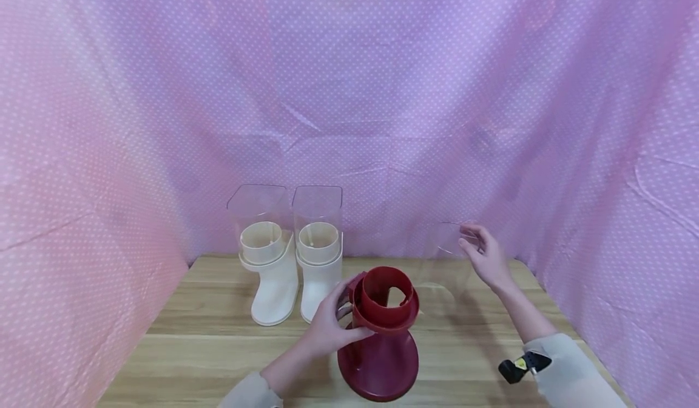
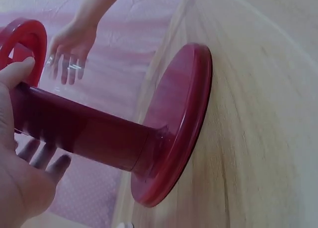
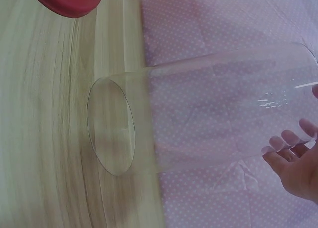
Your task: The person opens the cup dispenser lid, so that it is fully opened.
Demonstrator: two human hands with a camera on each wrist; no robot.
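Observation:
My left hand (image 1: 326,330) grips a red dispenser stand (image 1: 378,364) just under its ring-shaped collar. The thumb lies at the front, with the fingers round the back of the column. The stand's wide round foot is down at the wooden tabletop, and its open collar faces up. To the right, my right hand (image 1: 487,263) holds a clear plastic cylinder (image 3: 208,109) near its upper end, fingers and thumb round its wall. The cylinder's open lower end (image 3: 111,126) hangs over the table, apart from the red stand.
Two cream dispenser stands (image 1: 275,295) with clear square containers (image 1: 318,204) stand side by side at the back left of the wooden table (image 1: 180,335). Pink dotted cloth (image 1: 349,92) hangs behind and at both sides. A small black device (image 1: 513,370) sits on the right sleeve.

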